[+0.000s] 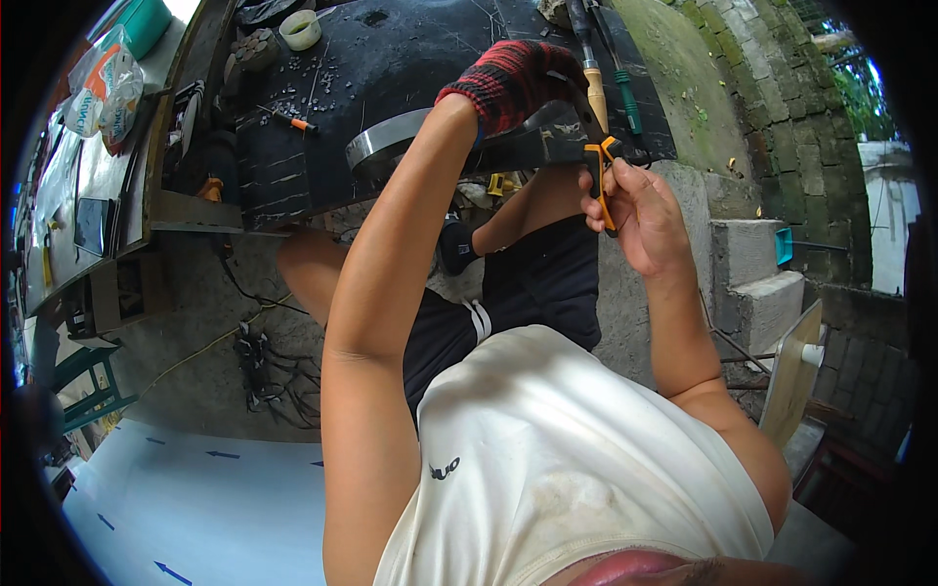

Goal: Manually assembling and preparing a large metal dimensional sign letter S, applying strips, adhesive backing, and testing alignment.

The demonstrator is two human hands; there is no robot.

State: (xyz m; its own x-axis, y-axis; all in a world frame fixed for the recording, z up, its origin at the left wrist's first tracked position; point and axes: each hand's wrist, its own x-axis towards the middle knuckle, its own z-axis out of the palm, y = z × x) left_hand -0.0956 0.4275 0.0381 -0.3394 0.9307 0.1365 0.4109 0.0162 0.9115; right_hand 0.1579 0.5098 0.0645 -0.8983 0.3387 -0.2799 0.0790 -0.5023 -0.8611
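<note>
an outdoor workshop: a dark workbench (410, 59) strewn with screwdrivers (293, 122), beside a mossy stone wall (772, 107).

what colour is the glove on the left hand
Red and black knit glove, clearest in the head view.

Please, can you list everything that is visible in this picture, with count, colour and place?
curved metal band: one, silver and dark, on the black table edge, under the left hand
orange-handled tool: one, orange and black, in the right hand
black table: one, black, top centre
chisels: two, wooden and green handles, table right
tape roll: one, pale, table top
small screwdriver: one, orange, table left
plastic bag: one, white, upper left
stone wall: grey-green, right
left hand: red-black glove, grip on the band
right hand: bare, grip shut on the tool
</note>
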